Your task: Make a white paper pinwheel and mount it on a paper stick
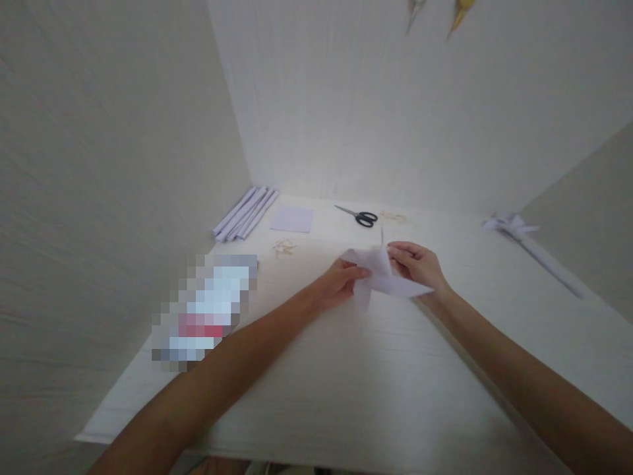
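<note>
A white paper pinwheel (376,262) with pointed blades is held over the middle of the white table. My left hand (341,280) is closed on its left side, the thumb lying across the paper near the centre. To the right of the pinwheel, my right hand (418,264) has its fingers pinched together close to an upright blade. Whatever sits between those fingertips is too small or hidden to make out. Just beyond the hands lie black-handled scissors (363,216), with a few thin pale pieces (393,216) to their right.
Rolled white paper tubes (247,214) lie at the back left, beside a square paper sheet (291,219). Small wooden-looking sticks (283,247) are in front of it. A blurred-out object (208,310) rests by my left forearm. A finished-looking pinwheel on a stick (539,254) lies at right. Walls enclose the table.
</note>
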### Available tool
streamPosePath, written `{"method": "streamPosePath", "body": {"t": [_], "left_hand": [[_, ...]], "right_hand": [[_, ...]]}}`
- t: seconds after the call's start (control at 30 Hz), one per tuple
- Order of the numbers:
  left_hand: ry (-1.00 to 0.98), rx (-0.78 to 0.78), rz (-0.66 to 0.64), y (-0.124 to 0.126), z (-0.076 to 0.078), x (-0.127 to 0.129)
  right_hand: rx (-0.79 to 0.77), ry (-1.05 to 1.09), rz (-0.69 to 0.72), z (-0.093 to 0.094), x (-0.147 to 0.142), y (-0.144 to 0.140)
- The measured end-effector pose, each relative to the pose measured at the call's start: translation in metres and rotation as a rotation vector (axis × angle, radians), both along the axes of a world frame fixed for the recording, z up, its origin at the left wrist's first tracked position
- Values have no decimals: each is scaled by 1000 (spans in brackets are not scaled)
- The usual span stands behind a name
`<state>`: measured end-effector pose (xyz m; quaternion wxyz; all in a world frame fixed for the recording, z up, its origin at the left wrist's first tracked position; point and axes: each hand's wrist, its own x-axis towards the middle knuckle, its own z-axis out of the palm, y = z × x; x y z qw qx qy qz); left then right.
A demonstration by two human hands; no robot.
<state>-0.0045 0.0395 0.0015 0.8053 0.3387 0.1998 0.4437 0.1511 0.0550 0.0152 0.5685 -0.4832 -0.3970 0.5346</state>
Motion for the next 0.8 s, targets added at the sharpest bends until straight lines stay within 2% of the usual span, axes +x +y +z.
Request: {"method": "streamPosePath", "body": {"t": [0.13, 0.2, 0.3, 0.4, 0.47, 0.67, 0.8], "left_hand": [[154, -31, 291, 10, -5, 2], [236, -57, 439, 14, -9, 2], [355, -31, 582, 19, -16, 0], [406, -25, 628, 20, -18, 1], [411, -20, 640, 18, -16, 2], [485, 13, 681, 14, -13, 6], [545, 64, 674, 13, -15, 5]], "right_hand": [[121, 37, -126, -7, 22, -12], [224, 19, -202, -9, 25, -16], [375, -86, -285, -8, 18, -23], [412, -231, -273, -5, 4, -29], [411, -300, -217, -5, -6, -32], [442, -536, -72, -17, -19, -31], [510, -731, -111, -18, -17, -32]]}}
